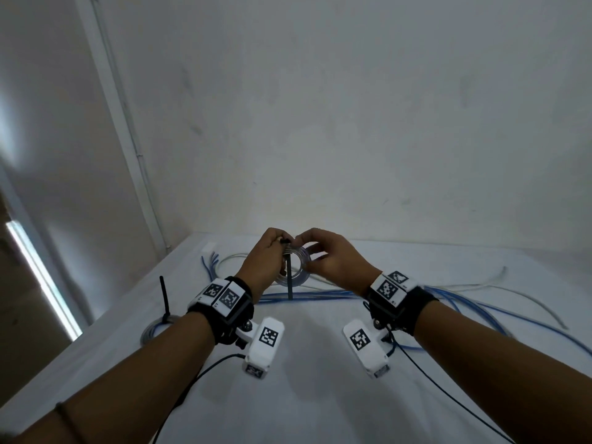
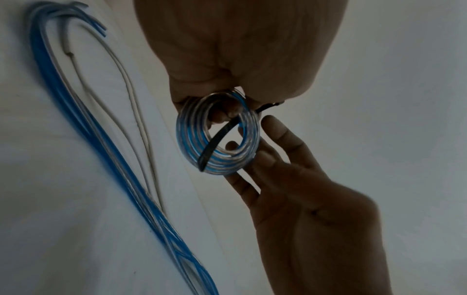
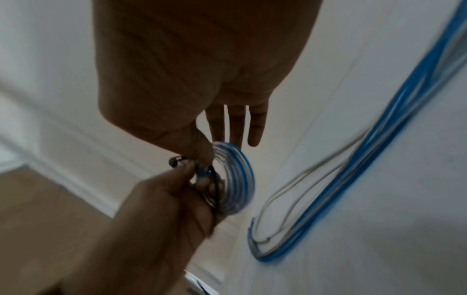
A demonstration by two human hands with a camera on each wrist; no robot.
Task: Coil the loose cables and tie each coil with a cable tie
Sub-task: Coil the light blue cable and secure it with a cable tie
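Note:
Above the white table (image 1: 304, 395) both hands hold up a small coil (image 1: 301, 277) (image 2: 222, 159) (image 3: 237, 179) of clear and blue cable. My left hand (image 1: 266, 254) (image 2: 240, 49) (image 3: 164, 199) grips the coil's top left. A black cable tie (image 1: 290, 280) (image 2: 215, 143) loops the top of the coil, and its tail hangs straight down across the ring. My right hand (image 1: 330, 254) (image 3: 202, 59) (image 2: 303, 179) pinches the tie near its head (image 3: 174, 160) with thumb and forefinger. Its other fingers (image 3: 235, 123) lie straight behind the coil.
A tied coil (image 1: 157, 328) with a black tie (image 1: 166, 299) sticking up lies at the table's left edge. Loose blue cables (image 1: 320, 295) (image 2: 101, 129) (image 3: 379, 123) and white cables (image 1: 480, 286) stretch across the table under the hands. A wall stands right behind.

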